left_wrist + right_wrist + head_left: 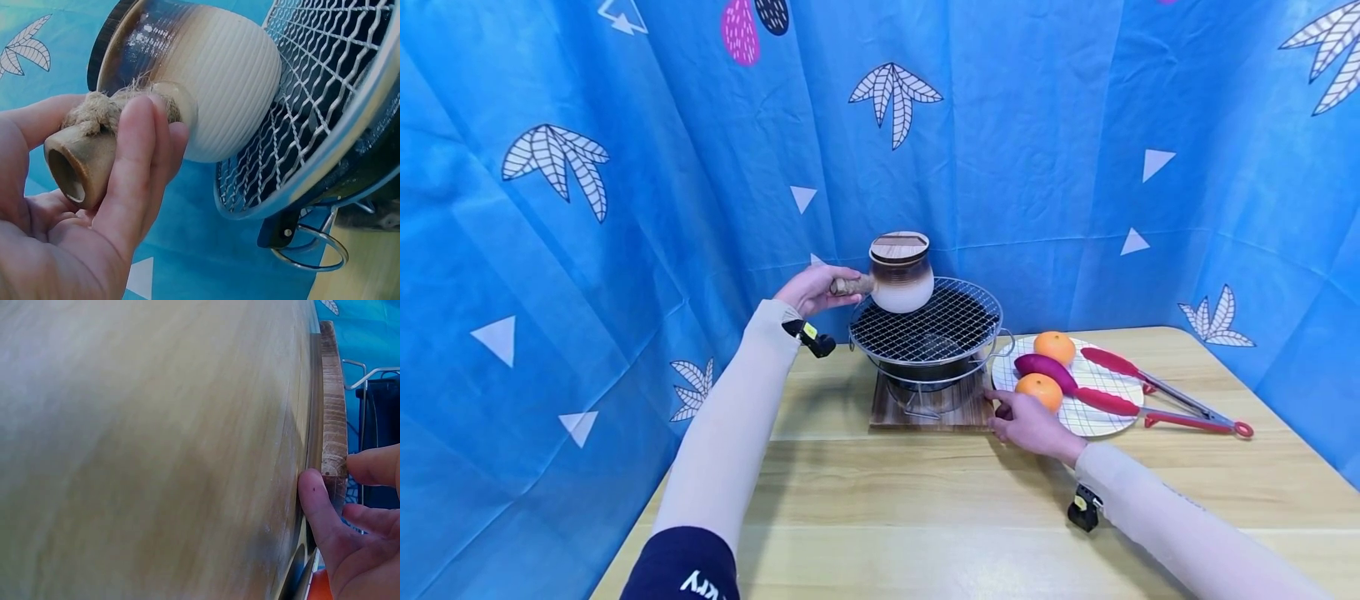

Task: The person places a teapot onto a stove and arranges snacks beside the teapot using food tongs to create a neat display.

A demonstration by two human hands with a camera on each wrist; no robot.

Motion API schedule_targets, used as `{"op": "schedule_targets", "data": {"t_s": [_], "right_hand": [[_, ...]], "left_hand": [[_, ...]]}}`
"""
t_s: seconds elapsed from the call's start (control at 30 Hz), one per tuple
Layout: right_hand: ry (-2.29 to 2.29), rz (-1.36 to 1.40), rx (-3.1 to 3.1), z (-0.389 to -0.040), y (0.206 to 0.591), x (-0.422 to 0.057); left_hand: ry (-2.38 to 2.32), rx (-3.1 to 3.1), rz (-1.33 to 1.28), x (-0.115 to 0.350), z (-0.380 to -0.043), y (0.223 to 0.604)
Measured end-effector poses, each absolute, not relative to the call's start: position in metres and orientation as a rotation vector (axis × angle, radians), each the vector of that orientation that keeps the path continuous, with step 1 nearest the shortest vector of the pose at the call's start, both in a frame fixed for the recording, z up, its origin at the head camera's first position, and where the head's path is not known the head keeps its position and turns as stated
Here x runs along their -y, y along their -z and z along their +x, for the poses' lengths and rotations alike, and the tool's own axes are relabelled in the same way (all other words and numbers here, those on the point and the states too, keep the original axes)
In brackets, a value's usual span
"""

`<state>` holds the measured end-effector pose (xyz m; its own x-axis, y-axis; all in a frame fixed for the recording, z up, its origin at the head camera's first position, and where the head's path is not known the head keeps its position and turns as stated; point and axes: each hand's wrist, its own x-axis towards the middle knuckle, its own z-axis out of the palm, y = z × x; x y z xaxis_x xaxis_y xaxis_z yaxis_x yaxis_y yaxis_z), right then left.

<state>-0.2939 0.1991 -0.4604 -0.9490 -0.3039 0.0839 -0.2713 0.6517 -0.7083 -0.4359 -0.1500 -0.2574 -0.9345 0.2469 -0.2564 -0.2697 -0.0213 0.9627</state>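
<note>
head: the nearer left hand (820, 289) is holding a ceramic pot (902, 289) over the wire grate (966, 318), by the table's (880, 517) back edge. left wrist: fingers (132, 140) are gripping its handle (94, 156), long axis running rightward into the pot. right wrist: the right hand (362, 557) is pinching the wooden board's (334, 400) corner.

L hand (817, 288) raised w/ fingers (134, 162) curled; R hand (1033, 425) lower, thumb/index pinching.

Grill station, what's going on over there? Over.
Left grip holds lidded pot by its handle at wire grate, contact unclear. Right grip pinches corner of wooden board. Plate with tongs and oranges off right, not under pot.
</note>
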Motion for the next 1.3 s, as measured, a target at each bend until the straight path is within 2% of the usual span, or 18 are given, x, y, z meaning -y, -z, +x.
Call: {"op": "schedule_targets", "data": {"t_s": [0.6, 0.93, 1.3], "right_hand": [[1.2, -0.497, -2.812, -0.291, 0.459, -0.196], [1.224, -0.52, -2.795, -0.29, 0.459, -0.195], [1.207, -0.482, -2.809, -0.291, 0.459, -0.196]], "left_hand": [[-1.985, -1.93, 0.028, 0.157, -0.434, 0.258], [-1.882, -2.15, -0.037, 0.17, -0.41, 0.253], [-1.867, -2.318, 0.009, 0.185, -0.381, 0.268]]}}
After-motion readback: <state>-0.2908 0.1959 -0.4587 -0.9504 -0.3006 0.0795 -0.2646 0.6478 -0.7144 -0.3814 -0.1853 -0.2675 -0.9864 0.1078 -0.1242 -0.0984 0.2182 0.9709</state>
